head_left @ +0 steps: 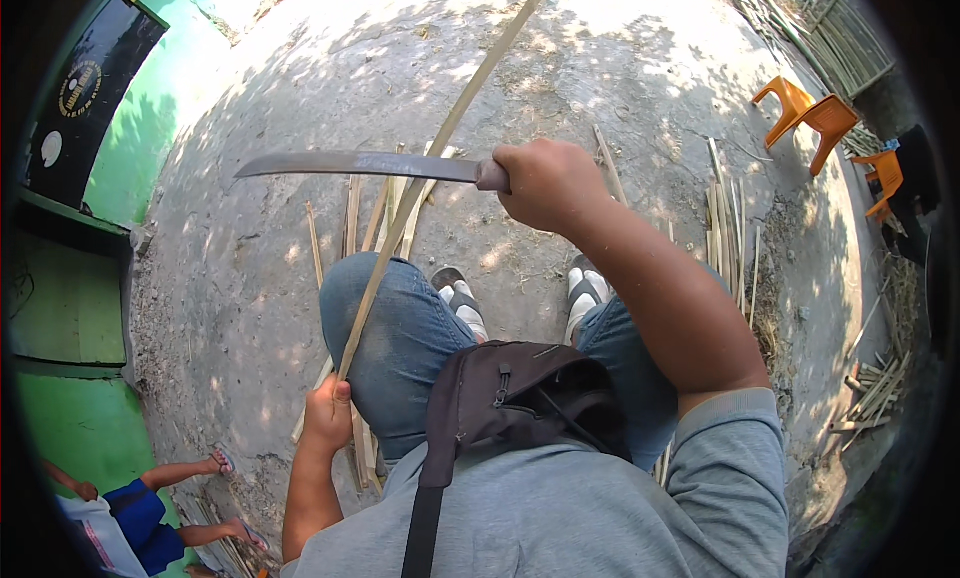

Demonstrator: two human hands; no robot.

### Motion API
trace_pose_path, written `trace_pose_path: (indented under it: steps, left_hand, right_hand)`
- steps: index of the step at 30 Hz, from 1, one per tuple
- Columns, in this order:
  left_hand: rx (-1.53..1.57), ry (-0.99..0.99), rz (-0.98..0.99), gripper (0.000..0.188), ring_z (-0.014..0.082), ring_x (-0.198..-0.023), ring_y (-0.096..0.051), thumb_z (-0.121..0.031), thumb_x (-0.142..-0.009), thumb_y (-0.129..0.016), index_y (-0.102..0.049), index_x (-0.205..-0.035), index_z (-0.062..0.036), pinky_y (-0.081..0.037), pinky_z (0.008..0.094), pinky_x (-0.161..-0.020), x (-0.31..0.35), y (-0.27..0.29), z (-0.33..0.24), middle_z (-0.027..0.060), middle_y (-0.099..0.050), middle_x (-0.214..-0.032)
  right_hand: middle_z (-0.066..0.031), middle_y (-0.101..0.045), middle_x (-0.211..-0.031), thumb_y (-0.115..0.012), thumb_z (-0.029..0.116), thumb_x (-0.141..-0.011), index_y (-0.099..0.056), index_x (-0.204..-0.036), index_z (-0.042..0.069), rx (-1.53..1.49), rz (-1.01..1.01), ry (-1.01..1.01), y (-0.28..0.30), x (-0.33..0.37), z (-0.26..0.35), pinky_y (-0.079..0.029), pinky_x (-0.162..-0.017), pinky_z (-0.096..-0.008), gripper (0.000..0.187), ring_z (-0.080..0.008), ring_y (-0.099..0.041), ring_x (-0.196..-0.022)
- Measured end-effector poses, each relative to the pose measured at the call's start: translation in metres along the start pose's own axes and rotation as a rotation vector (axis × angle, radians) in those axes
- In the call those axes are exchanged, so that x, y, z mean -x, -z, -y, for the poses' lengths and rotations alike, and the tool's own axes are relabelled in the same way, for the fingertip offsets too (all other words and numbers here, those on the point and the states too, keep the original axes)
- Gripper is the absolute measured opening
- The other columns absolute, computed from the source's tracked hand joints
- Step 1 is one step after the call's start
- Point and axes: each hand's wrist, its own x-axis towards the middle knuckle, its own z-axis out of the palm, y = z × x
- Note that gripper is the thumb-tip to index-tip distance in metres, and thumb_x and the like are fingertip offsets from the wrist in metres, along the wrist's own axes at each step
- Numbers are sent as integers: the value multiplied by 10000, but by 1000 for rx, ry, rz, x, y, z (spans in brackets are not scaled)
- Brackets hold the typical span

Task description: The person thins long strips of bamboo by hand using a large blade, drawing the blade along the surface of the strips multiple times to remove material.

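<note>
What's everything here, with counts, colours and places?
long knife: one, grey, upper middle
long strip: one, tan, slanting across centre-left
loose strips: many, tan, on ground
chairs: at least two, orange, upper right
wall: one, green, left
wall panel: one, black, upper left
other person: one, blue shorts, lower left
bag: one, dark, lower middle
jeans: one pair, blue, middle
sandals: two, dark, centre
shirt: one, grey, bottom
left fingers: one set, on long strip
right fingers: one set, on long knife

We count the wearer's left hand [328,415] and right hand [545,183], one machete [350,165], one hand-held strip [480,86], uncountable ground strips [722,223], one dark bag [465,398], at least two orange chairs [832,118], one other person [145,518].
</note>
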Motion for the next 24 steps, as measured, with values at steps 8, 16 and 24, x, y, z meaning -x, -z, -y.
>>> trace_pose_path:
  steps: [8,16,24]
  left_hand:
    - [-129,-85,-105,641,240,-590,-541,-573,-1093,-447,-504,-827,7,-407,409,-561,-2,-9,-12,171,-505,-633]
    - [-150,-87,-153,624,376,-601,-584,-550,-1097,-448,-502,-824,9,-428,449,-574,3,-14,-14,205,-517,-640]
    - [-137,-99,-138,614,371,-598,-584,-546,-1094,-463,-520,-823,3,-435,447,-574,1,-10,-15,199,-537,-651]
  right_hand:
    - [-160,-734,-861,-668,265,-911,-765,-928,138,-55,-80,-192,17,-15,-40,-576,-778,-499,160,-378,-721,-858]
    - [-135,-735,-853,-684,222,-847,-735,-900,146,-14,22,19,-3,-1,1,-580,-772,-499,106,-372,-726,-862]
    - [-139,-743,-874,-663,293,-923,-763,-954,175,-12,-91,-140,-1,-26,-49,-575,-770,-505,158,-377,-727,-870]
